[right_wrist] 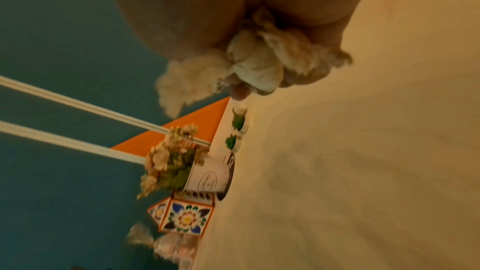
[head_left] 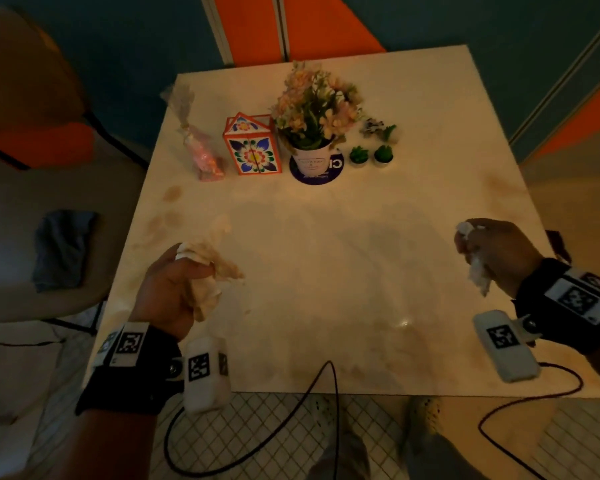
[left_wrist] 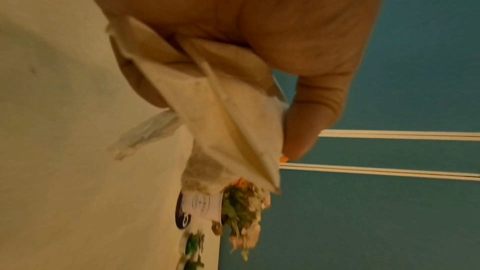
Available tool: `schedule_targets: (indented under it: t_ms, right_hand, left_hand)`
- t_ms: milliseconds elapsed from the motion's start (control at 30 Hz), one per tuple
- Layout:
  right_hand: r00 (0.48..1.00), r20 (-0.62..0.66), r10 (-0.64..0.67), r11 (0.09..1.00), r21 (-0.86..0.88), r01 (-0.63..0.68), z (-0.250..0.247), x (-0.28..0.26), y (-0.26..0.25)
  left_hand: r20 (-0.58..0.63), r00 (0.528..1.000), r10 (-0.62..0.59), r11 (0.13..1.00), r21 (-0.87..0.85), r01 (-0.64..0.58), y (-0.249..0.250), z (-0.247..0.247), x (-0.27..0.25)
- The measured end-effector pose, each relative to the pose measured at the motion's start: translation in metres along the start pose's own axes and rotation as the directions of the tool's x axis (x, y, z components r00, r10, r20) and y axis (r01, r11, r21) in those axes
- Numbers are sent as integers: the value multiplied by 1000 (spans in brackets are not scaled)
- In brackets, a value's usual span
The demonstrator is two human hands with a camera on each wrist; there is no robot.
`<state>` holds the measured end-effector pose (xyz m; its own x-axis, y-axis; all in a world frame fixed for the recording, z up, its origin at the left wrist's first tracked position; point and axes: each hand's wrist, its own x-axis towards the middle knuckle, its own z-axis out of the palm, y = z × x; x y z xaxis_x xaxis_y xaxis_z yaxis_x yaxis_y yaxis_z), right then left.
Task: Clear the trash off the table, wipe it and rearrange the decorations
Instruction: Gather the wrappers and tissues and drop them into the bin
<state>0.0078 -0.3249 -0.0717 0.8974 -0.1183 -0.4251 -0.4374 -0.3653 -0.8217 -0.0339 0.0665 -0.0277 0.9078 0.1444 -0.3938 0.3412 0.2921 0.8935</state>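
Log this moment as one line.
left hand: grips stained napkin | right hand: grips crumpled tissue | table: stained, unwiped

black wrist straps (head_left: pixel 132 382), white tagged cameras (head_left: pixel 205 375)

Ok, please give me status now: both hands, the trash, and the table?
Left hand grips stained tissue. Right hand grips white tissue. Table stained, not wiped. Decorations at far edge, nothing in the way.

A stained white table (head_left: pixel 378 237) bears a flowerpot (head_left: pixel 310 161) beside a painted box (head_left: pixel 252 150).
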Motion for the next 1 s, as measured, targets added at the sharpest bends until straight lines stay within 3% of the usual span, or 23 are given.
schedule_targets:
  t_ms: [300, 500, 767, 1000]
  right_hand:
    - [991, -70, 113, 969, 227, -94, -103, -2, 43]
    - [962, -184, 201, 957, 249, -152, -166, -11, 65]
    - [928, -215, 305, 942, 214, -260, -228, -16, 107]
    - [888, -170, 426, 867, 357, -348, -243, -18, 156]
  left_hand:
    - [181, 980, -86, 993, -65, 99, -9, 121, -9]
    - [232, 962, -146, 987, -38, 159, -31, 213, -14]
    - [310, 925, -221, 974, 112, 195, -68, 318, -2]
    - [364, 840, -404, 896, 341, 283, -112, 411, 25]
